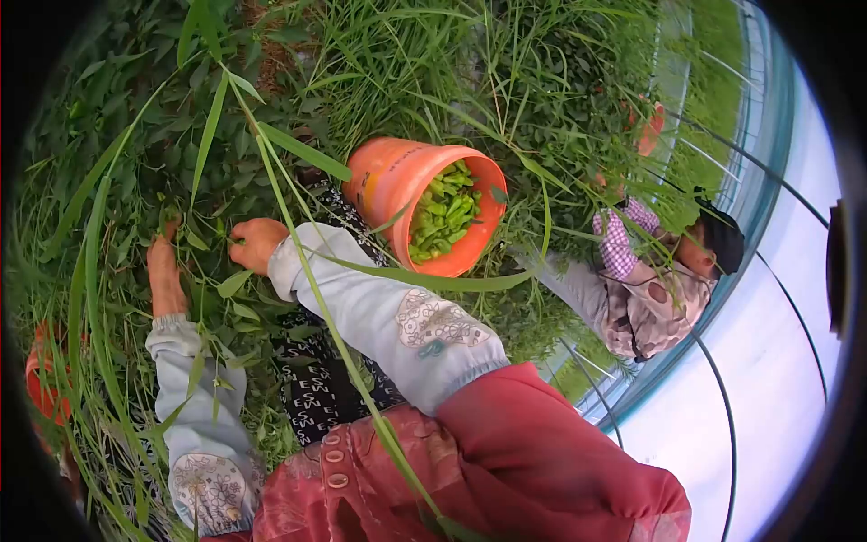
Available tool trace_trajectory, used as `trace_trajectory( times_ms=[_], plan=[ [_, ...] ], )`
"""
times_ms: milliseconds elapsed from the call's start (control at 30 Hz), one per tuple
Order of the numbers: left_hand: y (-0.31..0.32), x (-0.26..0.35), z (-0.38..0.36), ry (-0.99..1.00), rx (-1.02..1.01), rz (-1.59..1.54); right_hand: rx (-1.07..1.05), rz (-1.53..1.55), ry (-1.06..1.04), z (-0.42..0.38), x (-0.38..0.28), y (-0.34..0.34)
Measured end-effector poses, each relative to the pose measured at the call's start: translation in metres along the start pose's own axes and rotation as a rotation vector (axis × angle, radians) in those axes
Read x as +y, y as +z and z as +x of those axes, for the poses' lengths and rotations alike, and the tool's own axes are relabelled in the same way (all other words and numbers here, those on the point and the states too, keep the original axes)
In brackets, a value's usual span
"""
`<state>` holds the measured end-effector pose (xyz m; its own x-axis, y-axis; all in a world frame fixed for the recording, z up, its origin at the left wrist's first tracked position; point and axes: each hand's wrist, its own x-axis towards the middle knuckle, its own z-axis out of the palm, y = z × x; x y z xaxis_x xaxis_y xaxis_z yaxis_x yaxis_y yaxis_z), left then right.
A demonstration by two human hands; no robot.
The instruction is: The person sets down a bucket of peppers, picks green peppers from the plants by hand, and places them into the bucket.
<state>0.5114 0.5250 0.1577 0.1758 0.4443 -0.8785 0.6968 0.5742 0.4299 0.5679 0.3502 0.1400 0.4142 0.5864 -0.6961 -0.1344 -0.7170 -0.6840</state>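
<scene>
Both my hands are in among the leafy green plants (pixel 217 172). My left hand (pixel 165 271) reaches up into the foliage, fingers drawn together at a stem or leaf; what lies between them is too small to make out. Close beside it on the right, my right hand (pixel 259 246) has curled fingers and thumb at the leaves, and its contents are hidden. To the right of my hands, an orange bucket (pixel 384 176) leans over with its mouth facing right. Green peppers (pixel 442 212) fill much of it.
Long grass blades (pixel 298 217) cross in front of my arms. A co-worker (pixel 655 298) in a checked sleeve crouches among plants at right, near another orange container (pixel 650 129). One more orange bucket (pixel 47 375) stands at left. Greenhouse plastic (pixel 759 379) curves along the right.
</scene>
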Motion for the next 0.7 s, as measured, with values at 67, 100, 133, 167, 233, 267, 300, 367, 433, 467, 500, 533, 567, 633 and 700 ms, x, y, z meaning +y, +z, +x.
trace_trajectory(
  times_ms=[67, 100, 133, 167, 233, 267, 300, 367, 433, 467, 500, 533, 567, 633, 700],
  plan=[
    [-0.001, 0.0, -0.005, -0.015, 0.027, 0.0, -0.017, 0.015, 0.024, 0.004, 0.005, 0.002],
    [0.001, 0.003, -0.007, -0.031, 0.054, -0.003, -0.036, 0.027, 0.048, 0.008, 0.009, 0.004],
    [0.004, 0.004, -0.012, -0.026, 0.048, 0.005, -0.027, 0.033, 0.048, 0.011, 0.014, 0.005],
    [0.008, 0.004, -0.02, 0.133, 0.012, -0.107, -0.012, 0.021, 0.024, 0.012, 0.02, 0.005],
    [0.009, 0.002, -0.028, 0.29, -0.033, -0.213, 0.009, 0.014, 0.006, 0.003, 0.014, -0.008],
    [0.007, -0.001, -0.027, 0.365, -0.066, -0.014, -0.008, -0.014, -0.012, -0.007, 0.005, -0.02],
    [0.006, -0.001, -0.027, 0.441, -0.097, 0.184, -0.026, -0.041, -0.032, -0.016, -0.003, -0.031],
    [0.057, 0.03, -0.096, 0.88, -0.062, 0.709, 0.117, 0.035, -0.135, -0.023, 0.02, -0.027],
    [0.098, 0.041, -0.138, 1.055, -0.253, 0.927, 0.272, 0.27, -0.188, -0.05, 0.043, -0.033],
    [0.119, 0.038, -0.152, 1.232, -0.357, 0.976, 0.312, 0.385, -0.128, -0.073, 0.052, -0.048],
    [0.142, 0.029, -0.163, 1.195, -0.469, 0.957, 0.363, 0.502, -0.018, -0.1, 0.061, -0.071],
    [0.164, 0.016, -0.172, 1.072, -0.625, 0.827, 0.418, 0.651, 0.106, -0.126, 0.069, -0.092],
    [0.185, 0.004, -0.181, 1.008, -0.721, 0.782, 0.479, 0.806, 0.231, -0.147, 0.078, -0.11],
    [0.223, -0.028, -0.193, 0.915, -0.841, 0.767, 0.61, 0.984, 0.42, -0.181, 0.104, -0.147],
    [0.25, -0.065, -0.194, 0.826, -0.954, 0.568, 0.704, 1.056, 0.6, -0.202, 0.138, -0.168]
  ],
)
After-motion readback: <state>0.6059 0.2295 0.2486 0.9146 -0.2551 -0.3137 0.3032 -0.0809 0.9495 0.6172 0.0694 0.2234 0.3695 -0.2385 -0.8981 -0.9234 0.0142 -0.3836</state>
